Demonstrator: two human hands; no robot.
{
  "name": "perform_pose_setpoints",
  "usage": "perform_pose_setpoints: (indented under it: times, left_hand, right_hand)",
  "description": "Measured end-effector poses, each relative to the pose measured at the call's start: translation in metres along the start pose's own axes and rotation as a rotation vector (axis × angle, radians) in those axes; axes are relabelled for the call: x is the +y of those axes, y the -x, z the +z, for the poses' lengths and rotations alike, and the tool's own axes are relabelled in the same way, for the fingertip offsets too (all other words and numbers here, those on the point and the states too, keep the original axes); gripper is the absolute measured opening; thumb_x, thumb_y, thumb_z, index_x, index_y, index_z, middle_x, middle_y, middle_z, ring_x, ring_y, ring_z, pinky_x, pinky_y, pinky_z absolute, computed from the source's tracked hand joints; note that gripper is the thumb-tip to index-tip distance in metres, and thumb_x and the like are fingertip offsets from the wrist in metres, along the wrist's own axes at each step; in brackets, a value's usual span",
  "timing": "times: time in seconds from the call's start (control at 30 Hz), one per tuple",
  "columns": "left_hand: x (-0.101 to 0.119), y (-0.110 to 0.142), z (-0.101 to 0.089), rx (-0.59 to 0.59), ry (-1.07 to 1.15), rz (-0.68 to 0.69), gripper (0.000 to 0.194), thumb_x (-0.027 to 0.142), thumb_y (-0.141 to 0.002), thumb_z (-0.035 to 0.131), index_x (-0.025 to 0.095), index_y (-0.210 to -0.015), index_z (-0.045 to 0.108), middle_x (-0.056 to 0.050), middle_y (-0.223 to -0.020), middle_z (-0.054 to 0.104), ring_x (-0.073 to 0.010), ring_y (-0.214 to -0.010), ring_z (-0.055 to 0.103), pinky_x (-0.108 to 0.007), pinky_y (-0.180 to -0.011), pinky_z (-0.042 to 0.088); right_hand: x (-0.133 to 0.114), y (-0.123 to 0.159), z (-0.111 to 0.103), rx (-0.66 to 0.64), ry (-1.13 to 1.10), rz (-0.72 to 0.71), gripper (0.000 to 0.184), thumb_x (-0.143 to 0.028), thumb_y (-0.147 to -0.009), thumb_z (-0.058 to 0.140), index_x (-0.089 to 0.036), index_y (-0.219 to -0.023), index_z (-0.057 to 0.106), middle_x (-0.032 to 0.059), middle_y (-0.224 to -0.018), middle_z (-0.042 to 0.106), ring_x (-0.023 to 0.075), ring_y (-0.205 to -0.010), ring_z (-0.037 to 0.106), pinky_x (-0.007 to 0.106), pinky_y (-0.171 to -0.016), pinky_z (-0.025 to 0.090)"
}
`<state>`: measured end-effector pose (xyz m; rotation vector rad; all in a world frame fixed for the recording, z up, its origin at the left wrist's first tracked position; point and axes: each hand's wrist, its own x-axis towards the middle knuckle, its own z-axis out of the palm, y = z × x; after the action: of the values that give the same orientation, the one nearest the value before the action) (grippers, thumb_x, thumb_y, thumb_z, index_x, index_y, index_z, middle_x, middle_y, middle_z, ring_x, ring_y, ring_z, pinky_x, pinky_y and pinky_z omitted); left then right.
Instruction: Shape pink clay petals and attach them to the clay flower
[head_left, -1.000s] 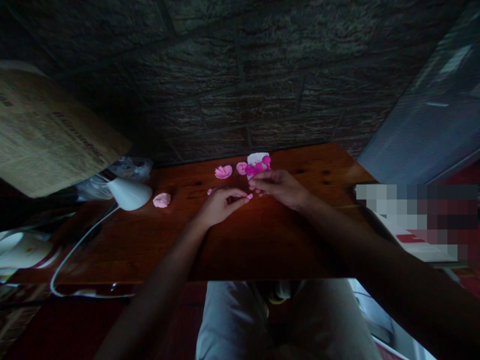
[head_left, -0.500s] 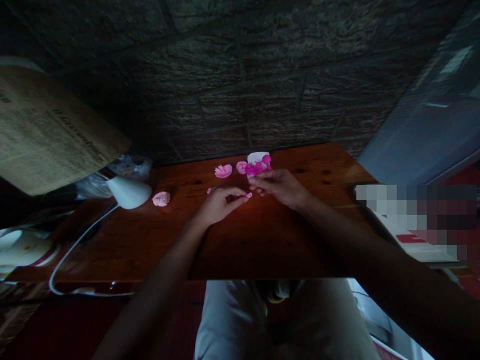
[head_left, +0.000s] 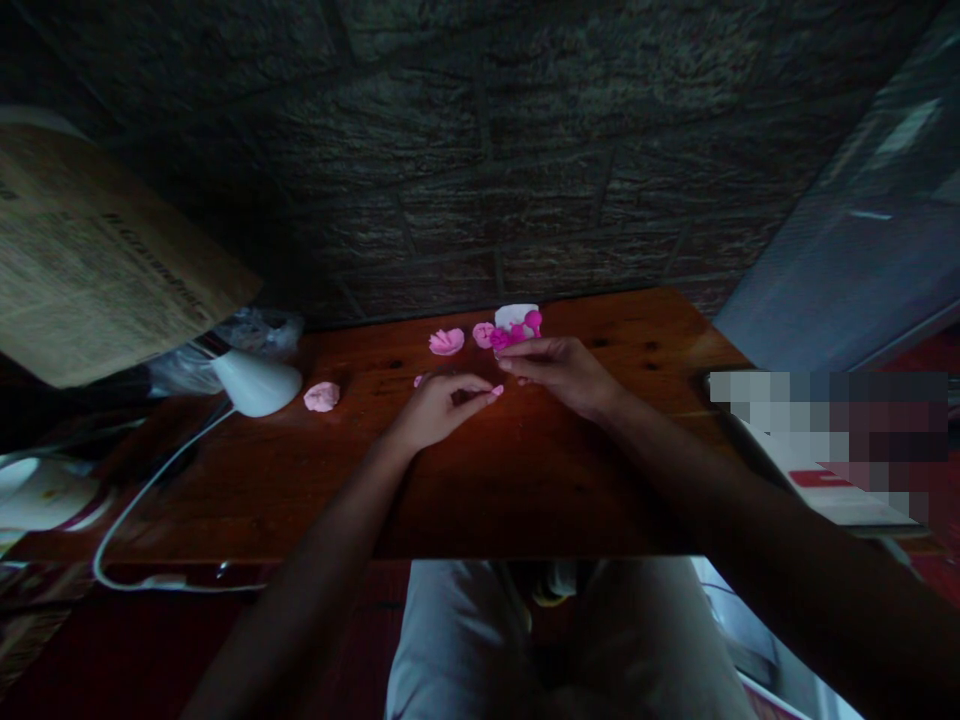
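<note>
Between thumb and forefinger, my left hand (head_left: 441, 408) pinches a small pink piece (head_left: 497, 391), its kind too small to make out. My right hand (head_left: 559, 372) is closed in a pinch a little to the right; whatever its fingertips hold is hidden. Just behind the right fingers lie bright magenta pieces (head_left: 517, 334) on a white sheet or packet (head_left: 517, 315). A pink ruffled flower shape (head_left: 447, 342) and a smaller pink round piece (head_left: 483, 335) sit left of them. Another pink bit (head_left: 419, 381) shows behind my left hand.
On the wooden table (head_left: 480, 500), a pale pink crumpled piece (head_left: 322, 397) lies near a white lamp base (head_left: 259, 383) with a white cable. A newspaper-print lampshade (head_left: 105, 260) leans in at left, above a white cup (head_left: 45, 495). A stone-patterned wall (head_left: 480, 180) stands behind.
Both hands stay almost still, holding the same pinch. The whole view has shifted very slightly.
</note>
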<state>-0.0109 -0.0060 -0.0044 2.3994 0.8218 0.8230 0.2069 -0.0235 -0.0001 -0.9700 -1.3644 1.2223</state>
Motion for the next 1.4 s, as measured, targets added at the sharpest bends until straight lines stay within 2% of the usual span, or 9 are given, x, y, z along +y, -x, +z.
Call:
perform_pose_setpoints:
  times: [0.2, 0.37, 0.63, 0.83, 1.07, 1.23, 1.4]
  left_hand:
    - [-0.0005, 0.0000, -0.0002, -0.003, -0.014, 0.002, 0.014, 0.025, -0.094, 0.068, 0.019, -0.101, 0.077, -0.005, -0.097, 0.081, -0.0151, -0.079, 0.073, -0.025, -0.070, 0.056]
    - [-0.0014, 0.0000, -0.0001, -0.007, -0.014, 0.015, 0.013, 0.025, -0.095, 0.067, 0.019, -0.101, 0.077, -0.005, -0.098, 0.081, -0.0145, -0.078, 0.073, -0.025, -0.073, 0.057]
    - [-0.0005, 0.0002, 0.0001, 0.000, -0.015, 0.028, 0.012, 0.022, -0.094, 0.067, 0.018, -0.100, 0.077, -0.004, -0.096, 0.081, -0.0135, -0.078, 0.073, -0.024, -0.072, 0.056]
    - [0.0002, -0.0003, -0.0004, -0.001, -0.022, 0.017, 0.013, 0.024, -0.094, 0.068, 0.018, -0.100, 0.077, -0.005, -0.098, 0.081, -0.0145, -0.080, 0.074, -0.024, -0.073, 0.056]
    - [0.0000, -0.0004, 0.0001, 0.001, -0.022, 0.014, 0.013, 0.024, -0.094, 0.068, 0.017, -0.100, 0.077, -0.006, -0.097, 0.081, -0.0152, -0.081, 0.074, -0.024, -0.071, 0.056]
    - [0.0009, 0.0000, 0.0001, -0.003, -0.022, 0.010, 0.013, 0.024, -0.094, 0.067, 0.017, -0.100, 0.077, -0.005, -0.097, 0.081, -0.0149, -0.080, 0.073, -0.024, -0.071, 0.056]
    - [-0.0005, -0.0001, -0.0001, -0.002, -0.033, 0.010, 0.014, 0.025, -0.094, 0.068, 0.018, -0.101, 0.077, -0.005, -0.096, 0.081, -0.0147, -0.079, 0.073, -0.024, -0.069, 0.055]
  right_hand:
    - [0.0010, 0.0005, 0.0000, -0.053, -0.039, 0.036, 0.024, -0.036, -0.065, 0.088, -0.024, -0.086, 0.083, 0.0003, -0.080, 0.078, 0.0121, -0.067, 0.063, 0.030, -0.070, 0.052]
    - [-0.0016, 0.0015, 0.0012, -0.119, -0.033, 0.048, 0.023, -0.039, -0.065, 0.089, -0.022, -0.079, 0.081, 0.0000, -0.072, 0.075, 0.0109, -0.063, 0.061, 0.027, -0.065, 0.051]
    - [-0.0044, 0.0018, 0.0023, -0.119, -0.012, 0.024, 0.029, -0.044, -0.065, 0.089, -0.019, -0.074, 0.078, -0.0002, -0.068, 0.072, 0.0100, -0.060, 0.059, 0.025, -0.061, 0.049]
    - [-0.0012, 0.0008, 0.0009, -0.044, -0.075, 0.023, 0.030, -0.041, -0.067, 0.088, -0.021, -0.088, 0.081, 0.0001, -0.078, 0.075, 0.0100, -0.065, 0.061, 0.028, -0.068, 0.053]
    - [0.0030, -0.0006, 0.0013, -0.041, -0.197, 0.082, 0.030, -0.037, -0.065, 0.089, -0.020, -0.088, 0.082, 0.0038, -0.088, 0.078, 0.0139, -0.077, 0.068, 0.031, -0.077, 0.056]
    - [0.0041, -0.0009, 0.0004, -0.025, -0.202, 0.088, 0.029, -0.032, -0.064, 0.090, -0.019, -0.090, 0.082, 0.0049, -0.090, 0.079, 0.0142, -0.077, 0.068, 0.032, -0.077, 0.056]
    - [0.0049, -0.0008, 0.0001, -0.066, -0.168, 0.091, 0.030, -0.033, -0.065, 0.089, -0.019, -0.090, 0.082, 0.0052, -0.089, 0.079, 0.0142, -0.077, 0.068, 0.030, -0.074, 0.055]
